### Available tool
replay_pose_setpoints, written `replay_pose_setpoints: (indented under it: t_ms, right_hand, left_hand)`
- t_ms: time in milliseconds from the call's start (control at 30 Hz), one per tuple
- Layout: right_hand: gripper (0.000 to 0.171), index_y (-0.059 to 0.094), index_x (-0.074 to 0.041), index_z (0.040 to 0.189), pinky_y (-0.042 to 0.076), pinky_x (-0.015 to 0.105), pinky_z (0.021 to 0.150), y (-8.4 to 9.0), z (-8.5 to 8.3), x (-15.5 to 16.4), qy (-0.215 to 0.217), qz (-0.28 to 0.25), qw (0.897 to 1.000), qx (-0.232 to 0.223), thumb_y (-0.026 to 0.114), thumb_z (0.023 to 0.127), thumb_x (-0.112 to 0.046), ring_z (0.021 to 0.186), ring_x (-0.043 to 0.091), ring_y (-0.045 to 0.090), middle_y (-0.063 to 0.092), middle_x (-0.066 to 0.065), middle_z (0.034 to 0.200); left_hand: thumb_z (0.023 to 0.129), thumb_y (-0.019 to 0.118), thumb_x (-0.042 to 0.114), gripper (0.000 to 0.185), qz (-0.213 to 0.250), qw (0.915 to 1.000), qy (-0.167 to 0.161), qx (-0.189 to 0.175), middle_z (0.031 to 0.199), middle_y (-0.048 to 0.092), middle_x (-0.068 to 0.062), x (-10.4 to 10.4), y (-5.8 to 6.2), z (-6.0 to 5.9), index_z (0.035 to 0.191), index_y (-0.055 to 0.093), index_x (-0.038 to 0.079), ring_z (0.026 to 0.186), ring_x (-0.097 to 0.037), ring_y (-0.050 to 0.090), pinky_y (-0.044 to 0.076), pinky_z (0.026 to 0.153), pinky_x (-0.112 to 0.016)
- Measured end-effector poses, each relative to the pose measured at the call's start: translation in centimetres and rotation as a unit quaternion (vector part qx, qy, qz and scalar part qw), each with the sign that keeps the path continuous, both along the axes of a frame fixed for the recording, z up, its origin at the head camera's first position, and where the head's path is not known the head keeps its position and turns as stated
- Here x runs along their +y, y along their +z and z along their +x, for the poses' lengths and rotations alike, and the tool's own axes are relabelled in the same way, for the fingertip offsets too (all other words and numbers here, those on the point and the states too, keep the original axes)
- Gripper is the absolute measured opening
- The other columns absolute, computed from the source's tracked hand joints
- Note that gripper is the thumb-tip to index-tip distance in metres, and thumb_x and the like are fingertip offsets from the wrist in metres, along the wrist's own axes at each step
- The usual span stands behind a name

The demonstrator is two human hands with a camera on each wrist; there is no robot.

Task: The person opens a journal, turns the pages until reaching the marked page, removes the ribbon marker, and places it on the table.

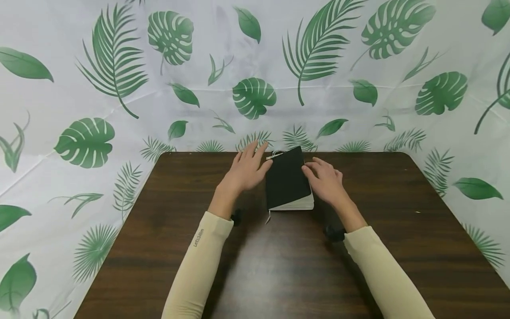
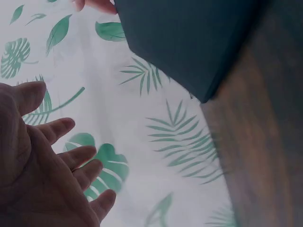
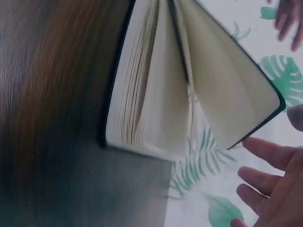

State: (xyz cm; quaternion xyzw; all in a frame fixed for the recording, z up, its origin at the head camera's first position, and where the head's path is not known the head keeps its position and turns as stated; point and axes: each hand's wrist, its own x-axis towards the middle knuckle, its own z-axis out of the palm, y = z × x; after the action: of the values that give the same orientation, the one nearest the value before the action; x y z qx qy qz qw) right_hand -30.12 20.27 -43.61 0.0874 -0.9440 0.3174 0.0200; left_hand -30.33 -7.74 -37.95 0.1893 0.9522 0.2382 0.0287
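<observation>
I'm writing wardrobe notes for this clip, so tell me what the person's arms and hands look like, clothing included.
The person wears pale cream sleeves; the left sleeve carries small dark lettering, apparently LetsSlim. A dark wrist-worn device shows on the left, another dark device on the right. The left hand and right hand are ungloved.

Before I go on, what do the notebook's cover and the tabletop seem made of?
Notebook cover: probably leatherette or coated board, matte black; its surface is even and dull, its edges straight. Tabletop: wood or wood-look laminate, dark brown, semi-gloss; streaky grain and a soft bright reflection show.
</observation>
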Motion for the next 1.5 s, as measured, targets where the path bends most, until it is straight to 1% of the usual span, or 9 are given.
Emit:
replay_pose_setpoints:
  t_ms: [267, 433, 700, 833, 933, 1067, 1200, 1367, 1500]
  right_hand:
    - [0.067, 0.043, -0.015, 0.165, 0.005, 0.069, 0.121, -0.7, 0.6, -1.5, 0.009, -0.102, 0.995, -0.007, 0.037, 0.114, -0.058, 0.152, 0.045, 0.041, 0.055, 0.020, 0.160]
    - [0.061, 0.047, -0.017, 0.163, 0.007, 0.066, 0.127, -0.3, 1.1, -3.0, 0.018, -0.132, 0.991, 0.016, 0.037, 0.115, -0.053, 0.154, 0.045, 0.040, 0.069, 0.019, 0.145]
    - [0.046, 0.062, -0.018, 0.151, 0.002, 0.066, 0.127, 0.9, 2.7, -5.7, 0.083, -0.073, 0.992, 0.064, 0.038, 0.118, -0.039, 0.139, 0.029, 0.063, 0.074, 0.007, 0.139]
    - [0.035, 0.069, -0.022, 0.142, 0.000, 0.068, 0.125, 0.8, 3.3, -6.7, 0.108, -0.037, 0.990, 0.083, 0.048, 0.116, -0.030, 0.140, 0.022, 0.060, 0.073, -0.001, 0.140]
    - [0.032, 0.072, -0.023, 0.139, 0.000, 0.070, 0.125, 0.6, 3.5, -7.1, 0.118, -0.021, 0.987, 0.102, 0.053, 0.114, -0.029, 0.145, 0.022, 0.055, 0.072, -0.002, 0.140]
    - [0.033, 0.071, -0.020, 0.141, 0.010, 0.072, 0.123, 0.3, 3.2, -7.1, 0.120, -0.053, 0.980, 0.148, 0.058, 0.112, -0.029, 0.152, 0.028, 0.047, 0.067, 0.002, 0.150]
    - [0.044, 0.058, -0.015, 0.154, 0.021, 0.071, 0.123, 0.0, 2.9, -6.6, 0.069, -0.166, 0.972, 0.151, 0.058, 0.112, -0.027, 0.160, 0.032, 0.034, 0.043, 0.006, 0.170]
    - [0.069, 0.020, -0.024, 0.172, 0.031, 0.064, 0.124, -0.3, 2.8, -6.6, -0.005, -0.293, 0.955, 0.046, 0.052, 0.114, -0.040, 0.160, 0.034, 0.032, 0.026, 0.010, 0.175]
    - [0.077, 0.005, -0.027, 0.174, 0.031, 0.060, 0.127, -0.6, 2.9, -7.7, 0.012, -0.322, 0.946, -0.027, 0.048, 0.114, -0.047, 0.159, 0.036, 0.036, 0.034, 0.017, 0.171]
  left_hand:
    - [0.117, 0.035, 0.049, 0.066, 0.084, 0.9949, -0.006, -0.056, 0.181, 0.011, -0.014, -0.4, -3.9, 0.8, 0.174, 0.017, 0.022, 0.168, -0.036, 0.013, 0.016, 0.132, -0.063]
    - [0.116, 0.034, 0.052, 0.066, 0.160, 0.9842, -0.030, -0.070, 0.180, 0.017, -0.011, -0.5, -5.8, 0.3, 0.173, 0.022, 0.019, 0.167, -0.033, 0.019, 0.022, 0.131, -0.059]
    - [0.113, 0.040, 0.060, 0.067, 0.284, 0.9559, 0.015, -0.073, 0.172, 0.039, -0.005, 0.1, -5.1, 0.4, 0.167, 0.037, 0.022, 0.160, -0.028, 0.038, 0.034, 0.127, -0.057]
    - [0.113, 0.048, 0.050, 0.062, 0.345, 0.9349, 0.022, -0.079, 0.165, 0.047, -0.009, 0.5, -4.9, 0.3, 0.165, 0.039, 0.017, 0.154, -0.029, 0.046, 0.040, 0.123, -0.054]
    - [0.114, 0.051, 0.038, 0.056, 0.366, 0.9271, 0.029, -0.078, 0.162, 0.049, -0.009, 0.3, -4.9, 0.2, 0.164, 0.039, 0.015, 0.151, -0.028, 0.048, 0.042, 0.122, -0.050]
    - [0.114, 0.049, 0.028, 0.053, 0.369, 0.9258, 0.031, -0.076, 0.163, 0.047, -0.010, -0.4, -4.5, 0.1, 0.163, 0.038, 0.013, 0.149, -0.029, 0.049, 0.042, 0.122, -0.051]
    - [0.114, 0.046, 0.025, 0.056, 0.368, 0.9247, 0.026, -0.093, 0.164, 0.045, -0.012, -1.4, -4.3, 0.0, 0.167, 0.033, 0.013, 0.148, -0.031, 0.049, 0.042, 0.120, -0.054]
    - [0.112, 0.042, 0.024, 0.060, 0.341, 0.9314, 0.050, -0.117, 0.165, 0.043, -0.015, -2.3, -4.1, 0.1, 0.170, 0.028, 0.014, 0.149, -0.034, 0.048, 0.042, 0.120, -0.057]
    - [0.114, 0.037, 0.026, 0.060, 0.317, 0.9382, 0.064, -0.123, 0.168, 0.042, -0.015, -2.5, -4.0, 0.2, 0.171, 0.028, 0.011, 0.147, -0.034, 0.049, 0.042, 0.117, -0.056]
